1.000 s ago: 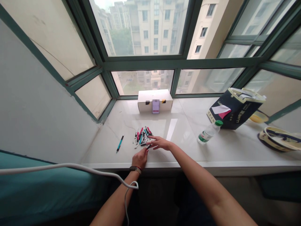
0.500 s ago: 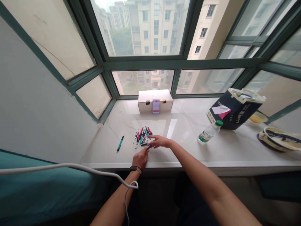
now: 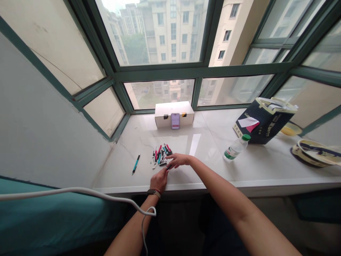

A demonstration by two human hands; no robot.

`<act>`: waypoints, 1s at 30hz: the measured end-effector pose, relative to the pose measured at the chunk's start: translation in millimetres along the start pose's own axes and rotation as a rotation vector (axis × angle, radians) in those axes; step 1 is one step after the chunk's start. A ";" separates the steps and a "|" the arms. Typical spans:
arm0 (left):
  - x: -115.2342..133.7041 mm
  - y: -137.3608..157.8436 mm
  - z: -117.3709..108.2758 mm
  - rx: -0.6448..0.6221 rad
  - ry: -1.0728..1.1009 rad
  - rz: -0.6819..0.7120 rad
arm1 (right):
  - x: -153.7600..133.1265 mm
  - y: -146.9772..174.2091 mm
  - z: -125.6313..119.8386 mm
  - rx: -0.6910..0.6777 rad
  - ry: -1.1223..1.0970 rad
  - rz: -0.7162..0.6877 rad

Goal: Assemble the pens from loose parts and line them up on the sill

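A small black pen part [image 3: 168, 167] is held between my two hands, just in front of a pile of loose pen parts [image 3: 161, 155]. Closed fingers of my left hand [image 3: 159, 180] grip its near end; a dark band sits on that wrist. From the right, my right hand [image 3: 179, 160] pinches the far end between thumb and fingers, while its index finger reaches over the pile's edge. The pile mixes black, red, teal and silver pieces. To its left, apart from both hands, lies a teal and black pen [image 3: 136, 163].
Behind the pile, a white box [image 3: 174, 106] stands by the window with a purple card or phone [image 3: 175, 121] against its front. Farther right are a green-capped bottle [image 3: 236, 148], a dark paper bag [image 3: 263, 122] and a bowl-like container [image 3: 314, 153]. A white cable [image 3: 80, 190] crosses the lower left.
The camera view has shifted slightly. Both hands stay together at the black pen part, with the right fingers moved very little.
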State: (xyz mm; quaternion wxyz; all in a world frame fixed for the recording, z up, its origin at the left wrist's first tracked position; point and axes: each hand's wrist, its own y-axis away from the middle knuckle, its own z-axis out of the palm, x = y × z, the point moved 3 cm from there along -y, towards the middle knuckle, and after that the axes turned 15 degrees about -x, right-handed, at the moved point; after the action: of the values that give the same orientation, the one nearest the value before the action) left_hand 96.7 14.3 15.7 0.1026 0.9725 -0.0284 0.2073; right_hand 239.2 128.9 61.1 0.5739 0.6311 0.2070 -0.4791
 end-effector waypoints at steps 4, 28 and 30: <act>-0.8 -0.3 1.3 0.002 0.003 0.005 | 1.9 -2.2 0.0 0.013 -0.004 -0.013; -1.4 -0.1 0.6 0.015 -0.039 -0.025 | 59.3 -6.2 38.1 0.345 -0.658 -0.609; -1.0 0.3 0.2 0.015 -0.033 -0.028 | 59.6 -12.3 47.5 0.317 -0.686 -0.649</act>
State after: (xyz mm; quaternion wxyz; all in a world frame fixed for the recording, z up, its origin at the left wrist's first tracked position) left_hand 95.8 14.0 15.2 0.0975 0.9768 -0.0150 0.1901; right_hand 238.9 71.0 10.0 0.3275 0.4197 0.1167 -0.8384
